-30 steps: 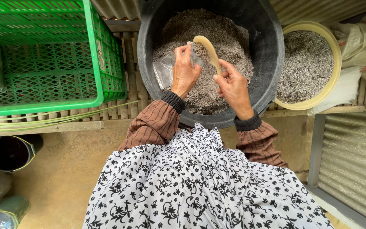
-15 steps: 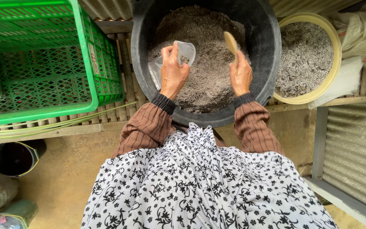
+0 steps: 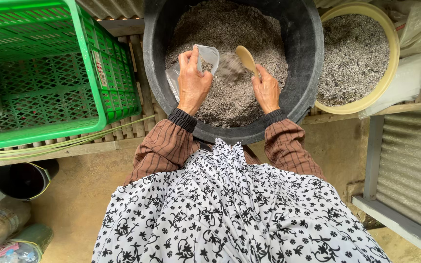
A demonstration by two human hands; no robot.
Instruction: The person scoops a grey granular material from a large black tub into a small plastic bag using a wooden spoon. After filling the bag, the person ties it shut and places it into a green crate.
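Note:
A large black tub filled with grey granular mix sits in front of me on a slatted bench. My left hand holds a small clear plastic bag open above the mix. My right hand grips a tan wooden scoop tipped toward the bag's mouth, and a blurred clump of grey mix is falling between scoop and bag. Brown striped sleeves cover both wrists.
A green plastic crate stands left of the tub. A yellow basin of the same grey mix sits on the right, beside pale sacks. A dark bucket and bottles lie low on the left. Corrugated metal is at the lower right.
The right hand has dipped the scoop into the mix and brought it back up toward the bag. The left hand kept the bag held open.

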